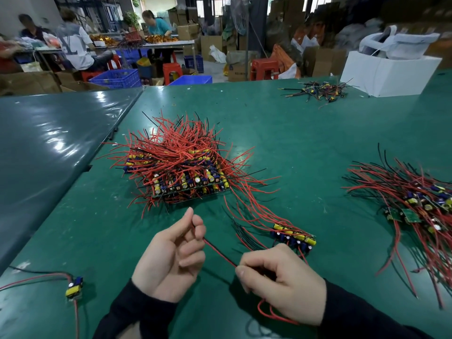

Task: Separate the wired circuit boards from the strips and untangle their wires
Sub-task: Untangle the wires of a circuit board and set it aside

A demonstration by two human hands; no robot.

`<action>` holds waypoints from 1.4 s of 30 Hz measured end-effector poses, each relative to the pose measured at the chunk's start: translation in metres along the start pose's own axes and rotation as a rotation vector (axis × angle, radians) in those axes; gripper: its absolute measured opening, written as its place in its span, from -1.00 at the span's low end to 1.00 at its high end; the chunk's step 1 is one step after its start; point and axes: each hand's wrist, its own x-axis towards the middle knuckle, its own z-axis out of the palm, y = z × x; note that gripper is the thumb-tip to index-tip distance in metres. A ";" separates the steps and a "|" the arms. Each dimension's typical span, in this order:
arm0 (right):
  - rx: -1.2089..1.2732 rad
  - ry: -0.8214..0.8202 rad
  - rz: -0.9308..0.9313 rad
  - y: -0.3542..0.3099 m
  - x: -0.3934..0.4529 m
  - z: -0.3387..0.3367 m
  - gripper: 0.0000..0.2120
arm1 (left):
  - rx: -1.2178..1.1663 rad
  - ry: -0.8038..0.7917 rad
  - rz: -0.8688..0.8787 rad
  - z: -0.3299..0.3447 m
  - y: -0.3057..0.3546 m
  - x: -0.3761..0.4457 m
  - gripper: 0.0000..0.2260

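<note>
A big stack of circuit-board strips (186,177) with tangled red and black wires lies mid-table. A short strip of boards (293,237) with yellow and blue parts lies just beyond my right hand. A red and black wire pair (220,253) stretches between my hands. My left hand (171,255) pinches one end between thumb and fingers. My right hand (281,277) grips the other part, with red wire looping out below it. Whether a board sits inside that hand is hidden. One separated board (74,287) lies at the near left.
A pile of separated wired boards (420,206) spreads at the right. A small heap of wire scraps (320,90) lies at the far side beside a white box (389,72). The green mat (305,143) covers the table; people work at a bench far behind.
</note>
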 end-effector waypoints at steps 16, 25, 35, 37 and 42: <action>0.079 0.151 -0.060 0.003 0.004 -0.001 -0.84 | 0.094 0.005 0.095 0.004 -0.003 0.003 -0.70; 0.510 0.437 0.018 0.003 0.008 -0.004 -0.97 | 0.606 -0.178 0.099 0.011 -0.043 -0.001 -0.55; 0.571 0.545 0.051 -0.006 0.009 -0.007 -0.88 | 0.716 -0.260 0.087 0.007 -0.041 0.002 -0.73; 0.576 0.581 0.048 -0.006 0.010 -0.008 -0.89 | 0.757 -0.291 0.086 0.007 -0.041 0.001 -0.81; 0.680 0.581 0.159 -0.005 0.012 -0.012 -0.77 | 0.839 -0.378 0.200 0.008 -0.038 -0.001 -0.90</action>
